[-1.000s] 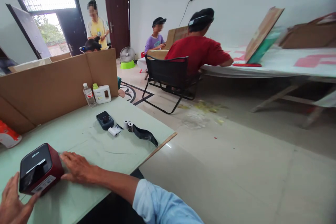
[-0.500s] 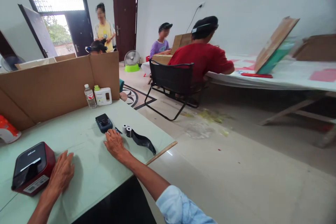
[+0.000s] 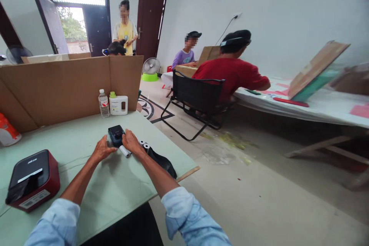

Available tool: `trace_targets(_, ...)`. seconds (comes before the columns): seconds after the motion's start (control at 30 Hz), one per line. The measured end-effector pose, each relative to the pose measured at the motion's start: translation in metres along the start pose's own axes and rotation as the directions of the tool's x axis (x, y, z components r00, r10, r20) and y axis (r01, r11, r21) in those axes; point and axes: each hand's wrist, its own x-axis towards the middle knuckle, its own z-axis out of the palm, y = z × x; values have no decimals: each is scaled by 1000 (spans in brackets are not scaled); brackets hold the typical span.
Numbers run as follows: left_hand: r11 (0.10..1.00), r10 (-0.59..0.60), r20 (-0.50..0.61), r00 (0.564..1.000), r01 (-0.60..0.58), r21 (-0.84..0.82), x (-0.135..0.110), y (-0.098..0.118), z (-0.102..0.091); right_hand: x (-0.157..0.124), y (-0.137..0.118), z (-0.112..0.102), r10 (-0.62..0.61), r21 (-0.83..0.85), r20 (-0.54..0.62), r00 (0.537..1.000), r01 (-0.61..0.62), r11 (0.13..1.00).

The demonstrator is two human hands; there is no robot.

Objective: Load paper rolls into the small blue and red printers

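Both my hands reach out over the pale green table (image 3: pixel 86 188). My left hand (image 3: pixel 102 149) has its fingers closed against the left side of a small dark blue device (image 3: pixel 116 133). My right hand (image 3: pixel 131 142) is curled at the device's right side, and a white paper roll (image 3: pixel 125 151) sticks out from under its fingers. Two more small rolls (image 3: pixel 144 145) and a black strip (image 3: pixel 163 160) lie just right of that hand. A red and black label printer (image 3: pixel 30 180) stands apart at the near left, touched by neither hand.
A cardboard partition (image 3: pixel 57 84) lines the table's far side, with a water bottle (image 3: pixel 103 103) and a white jug (image 3: pixel 118 104) before it. An orange-white pack (image 3: pixel 7 132) lies left. A person in red (image 3: pixel 230 75) sits on a black chair (image 3: pixel 198 96) at a long table (image 3: pixel 317 107); others are farther back.
My left hand left the red printer and moved forward to the small dark device. My right hand went from beside the printer to the white roll and device. The view swung left.
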Motion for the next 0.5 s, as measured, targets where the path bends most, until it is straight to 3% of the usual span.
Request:
trace_targets(0.1, 1000, 6, -17, 1000, -7, -30, 17, 6, 14, 10, 2, 7, 20, -8, 34, 999, -20, 1000)
trace_targets(0.23, 998, 15, -79, 997, -20, -61, 17, 7, 21, 9, 0, 12, -1, 2, 11, 1000, 1, 1000)
trace_targets(0.37, 999, -6, -155, 988, -3, -54, 1, 0, 4, -5, -16, 17, -107, 67, -42, 993, 110, 992)
trace_targets(0.5, 999, -23, -208, 978, 17, -28, -43, -17, -20, -40, -38, 31, -209, 162, -93, 974, 222, 962)
